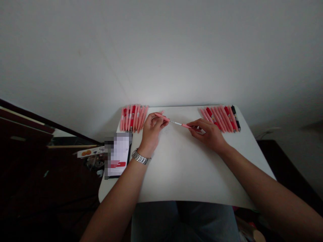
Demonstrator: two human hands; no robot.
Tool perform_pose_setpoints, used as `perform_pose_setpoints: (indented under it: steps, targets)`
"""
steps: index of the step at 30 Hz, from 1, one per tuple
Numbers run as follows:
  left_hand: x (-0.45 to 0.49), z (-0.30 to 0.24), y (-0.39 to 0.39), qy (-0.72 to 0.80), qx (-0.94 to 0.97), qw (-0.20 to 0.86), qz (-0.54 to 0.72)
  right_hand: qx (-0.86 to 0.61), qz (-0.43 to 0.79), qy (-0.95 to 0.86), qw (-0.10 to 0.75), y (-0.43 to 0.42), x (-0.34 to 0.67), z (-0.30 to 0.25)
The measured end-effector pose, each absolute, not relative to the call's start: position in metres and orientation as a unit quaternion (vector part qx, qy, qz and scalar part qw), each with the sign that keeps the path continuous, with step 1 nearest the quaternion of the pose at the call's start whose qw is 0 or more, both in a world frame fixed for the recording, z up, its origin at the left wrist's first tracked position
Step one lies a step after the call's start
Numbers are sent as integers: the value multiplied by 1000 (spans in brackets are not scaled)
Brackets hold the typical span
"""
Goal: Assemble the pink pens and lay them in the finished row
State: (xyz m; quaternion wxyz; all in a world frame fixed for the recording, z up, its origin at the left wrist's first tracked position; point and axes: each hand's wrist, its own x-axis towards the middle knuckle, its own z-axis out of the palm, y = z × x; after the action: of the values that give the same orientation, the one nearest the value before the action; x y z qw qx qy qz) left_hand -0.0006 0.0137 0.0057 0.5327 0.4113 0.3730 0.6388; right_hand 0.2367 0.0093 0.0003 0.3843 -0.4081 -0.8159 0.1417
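Above the middle of the white table, my left hand (150, 129) pinches a pink pen barrel (162, 117) between thumb and fingers. My right hand (209, 134) is closed on another pink pen part (186, 125), from which a thin white refill (177, 123) sticks out to the left. The refill's narrow end reaches the barrel in my left hand; whether it is inside or just touching I cannot tell. Part of what my right hand grips is hidden by its fingers.
A row of pink and red pens (137, 116) lies at the table's back left. Another row of pink, red and black pens (222, 117) lies at the back right, near my right hand. A phone (119, 154) rests at the left edge of the table (181, 174). The wall stands behind.
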Motion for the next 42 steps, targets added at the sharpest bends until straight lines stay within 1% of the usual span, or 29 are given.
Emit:
perform_pose_setpoints:
  steps: [19, 31, 42]
  targets:
    - [3, 10, 10, 361, 429, 550, 619, -411, 148, -815, 382, 10, 237, -1]
    - [4, 1, 7, 343, 473, 577, 571, -410, 146, -818, 377, 9, 235, 2]
    - [6, 0, 5, 340, 498, 573, 556, -401, 154, -820, 378, 9, 235, 2]
